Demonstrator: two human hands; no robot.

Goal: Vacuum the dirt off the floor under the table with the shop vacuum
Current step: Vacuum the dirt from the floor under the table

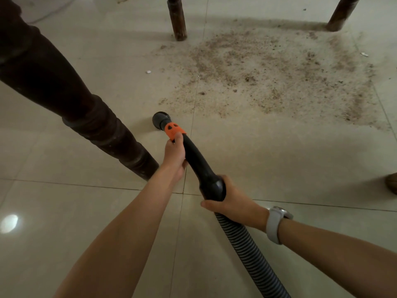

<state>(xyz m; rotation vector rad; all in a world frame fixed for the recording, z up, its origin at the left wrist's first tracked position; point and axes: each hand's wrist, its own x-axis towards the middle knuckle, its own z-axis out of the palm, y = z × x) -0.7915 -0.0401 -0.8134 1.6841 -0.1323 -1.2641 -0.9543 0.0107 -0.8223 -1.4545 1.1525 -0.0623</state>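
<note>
Both hands hold the black wand [194, 155]: the left hand [174, 157] is curled round it just behind the orange collar [174, 131], and the right hand [233, 201] grips the wide end where the ribbed hose [247, 252] joins. The nozzle [160, 121] sits low over the tiled floor [86, 211] beside a dark desk leg [103, 130]. The dirt [268, 69] lies spread ahead and to the right, between the far legs [177, 18], apart from the nozzle.
</note>
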